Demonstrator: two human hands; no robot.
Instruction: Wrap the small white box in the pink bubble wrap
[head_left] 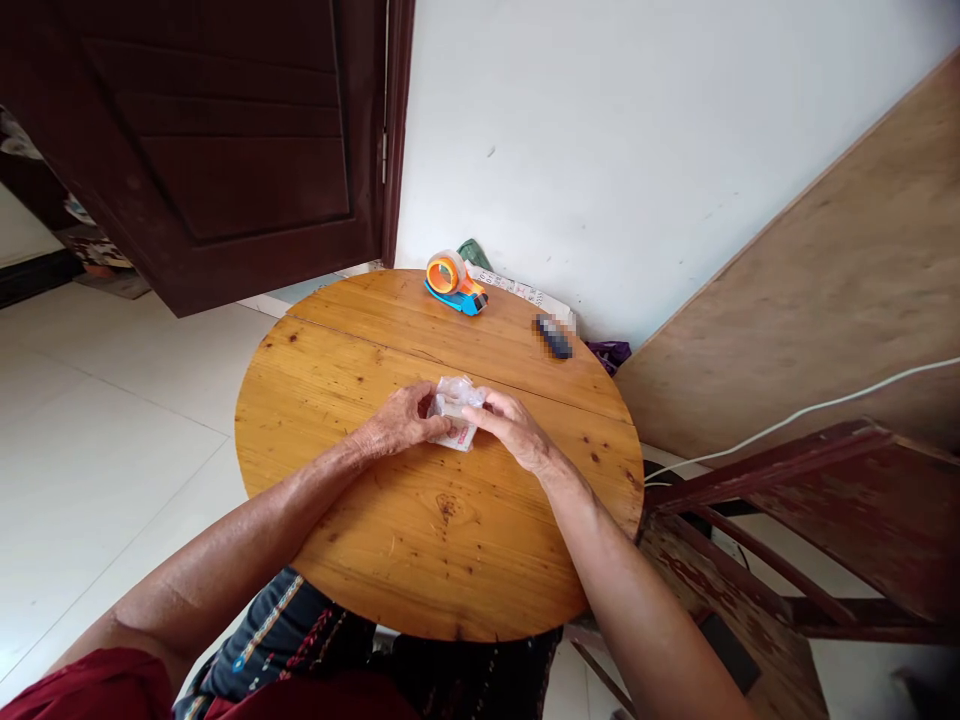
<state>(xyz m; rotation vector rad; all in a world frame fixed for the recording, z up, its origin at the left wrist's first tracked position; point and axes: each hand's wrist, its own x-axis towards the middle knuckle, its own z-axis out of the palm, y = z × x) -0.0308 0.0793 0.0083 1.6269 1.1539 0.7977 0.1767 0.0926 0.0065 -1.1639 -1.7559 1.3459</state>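
The small plastic packet (pixel 457 412) sits near the middle of the round wooden surface (pixel 420 560), slightly toward its far half. It is clear crinkled film, bunched at the top, with a white piece bearing red print inside or beneath it. The left hand (pixel 405 420) grips its left side with curled fingers, and the right hand (pixel 514 425) pinches its right edge between thumb and forefinger. Both hands hold the packet, and it rests on or just above the wood.

As for progress, the work looks to be in its handling stage. The film is rumpled and gathered, but at this size I cannot tell whether the packet is open, folded shut or sealed. No tape shows on it.

The orange and blue tape dispenser (pixel 454 282) stands well apart at the far rim, with no hand near it, so it looks unused for now. Right of it lie a sheet of printed paper (pixel 525 292) and a small dark object (pixel 553 336), which is too blurred to name.

Beyond the surface are a dark door (pixel 225 150), a leaning wooden board (pixel 825 280) and a white cable (pixel 810 408).
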